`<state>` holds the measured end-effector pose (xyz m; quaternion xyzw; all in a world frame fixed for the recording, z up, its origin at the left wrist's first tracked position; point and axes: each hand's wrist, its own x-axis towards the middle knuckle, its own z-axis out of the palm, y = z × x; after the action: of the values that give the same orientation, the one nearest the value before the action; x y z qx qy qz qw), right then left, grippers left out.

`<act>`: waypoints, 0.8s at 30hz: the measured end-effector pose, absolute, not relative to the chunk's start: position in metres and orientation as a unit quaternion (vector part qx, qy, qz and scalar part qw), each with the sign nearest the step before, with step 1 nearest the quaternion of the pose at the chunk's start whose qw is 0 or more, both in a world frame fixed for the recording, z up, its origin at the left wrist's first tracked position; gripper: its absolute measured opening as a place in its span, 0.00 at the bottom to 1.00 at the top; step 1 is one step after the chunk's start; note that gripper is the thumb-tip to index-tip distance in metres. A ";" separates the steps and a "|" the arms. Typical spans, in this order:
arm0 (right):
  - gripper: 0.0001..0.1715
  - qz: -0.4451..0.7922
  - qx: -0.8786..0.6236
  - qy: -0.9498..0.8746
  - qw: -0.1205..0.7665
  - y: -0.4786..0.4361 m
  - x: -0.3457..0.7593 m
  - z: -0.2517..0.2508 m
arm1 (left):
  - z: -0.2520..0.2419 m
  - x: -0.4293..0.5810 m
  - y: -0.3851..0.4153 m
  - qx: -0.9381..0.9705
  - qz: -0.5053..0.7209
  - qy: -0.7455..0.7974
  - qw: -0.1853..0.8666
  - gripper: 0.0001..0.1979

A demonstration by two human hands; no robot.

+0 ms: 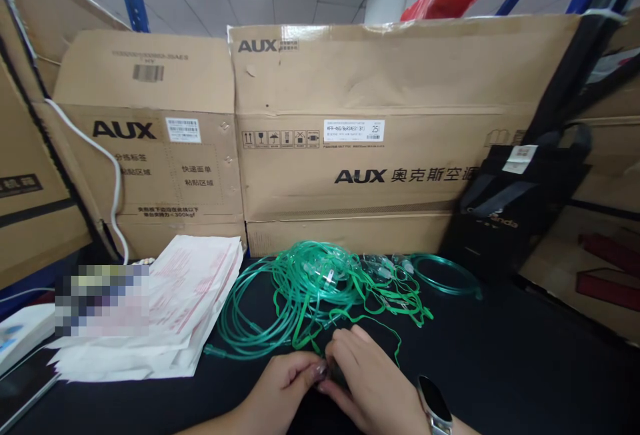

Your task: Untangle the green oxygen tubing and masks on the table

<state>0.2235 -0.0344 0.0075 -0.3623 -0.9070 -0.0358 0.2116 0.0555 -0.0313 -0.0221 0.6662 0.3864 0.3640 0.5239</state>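
My left hand (pixel 287 388) and my right hand (pixel 373 382) meet at the front middle of the black table, with fingers closed and fingertips together. A small, partly see-through piece shows between them; the fingers hide most of it, so I cannot make out its kind. Just beyond my hands lies a tangled pile of green clear tubing (pixel 245 328), coiled in loops. Clear plastic mask-like parts (pixel 325 268) rest on top of it. Thin green elastic straps (pixel 395 298) spread out at its right, one curving down close to my right hand.
A stack of white printed plastic bags (pixel 200 302) lies at the left, near a white box (pixel 25 335) and a dark flat device (pixel 25 395). Cardboard cartons (pixel 400 88) wall off the back. A black bag (pixel 515 215) stands at the back right beside a separate tubing coil (pixel 445 275).
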 end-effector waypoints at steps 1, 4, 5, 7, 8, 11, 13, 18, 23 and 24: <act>0.09 -0.039 -0.360 -0.907 0.214 -0.035 0.223 0.007 | -0.023 0.055 -0.032 0.665 0.363 0.386 0.525 0.15; 0.09 -0.074 -0.346 -0.909 0.220 -0.036 0.221 0.006 | -0.023 0.055 -0.033 0.665 0.361 0.388 0.527 0.15; 0.08 -0.090 -0.338 -0.911 0.220 -0.036 0.221 0.006 | -0.023 0.055 -0.033 0.663 0.362 0.391 0.525 0.15; 0.06 -0.123 -0.319 -0.914 0.220 -0.035 0.220 0.005 | -0.022 0.056 -0.034 0.658 0.367 0.400 0.522 0.15; 0.05 -0.136 -0.307 -0.916 0.218 -0.034 0.221 0.004 | -0.021 0.056 -0.034 0.653 0.372 0.404 0.523 0.15; 0.04 -0.149 -0.263 -0.931 0.203 -0.032 0.222 0.004 | -0.016 0.058 -0.032 0.633 0.390 0.408 0.530 0.14; 0.04 -0.126 -0.252 -0.939 0.195 -0.033 0.222 0.005 | -0.012 0.058 -0.031 0.620 0.404 0.411 0.533 0.14; 0.03 -0.005 -0.292 -0.936 0.197 -0.036 0.225 0.017 | -0.010 0.055 -0.034 0.621 0.416 0.414 0.520 0.14; 0.11 -0.051 -0.285 -0.929 0.229 -0.037 0.221 0.013 | -0.016 0.052 -0.039 0.676 0.408 0.421 0.446 0.15; 0.13 -0.086 -0.269 -0.928 0.243 -0.037 0.219 0.007 | -0.016 0.052 -0.040 0.674 0.403 0.424 0.451 0.15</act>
<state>0.2192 -0.0367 0.0071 -0.2690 -0.9281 -0.0855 0.2426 0.0520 -0.0399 -0.0162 0.6742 0.4238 0.4027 0.4514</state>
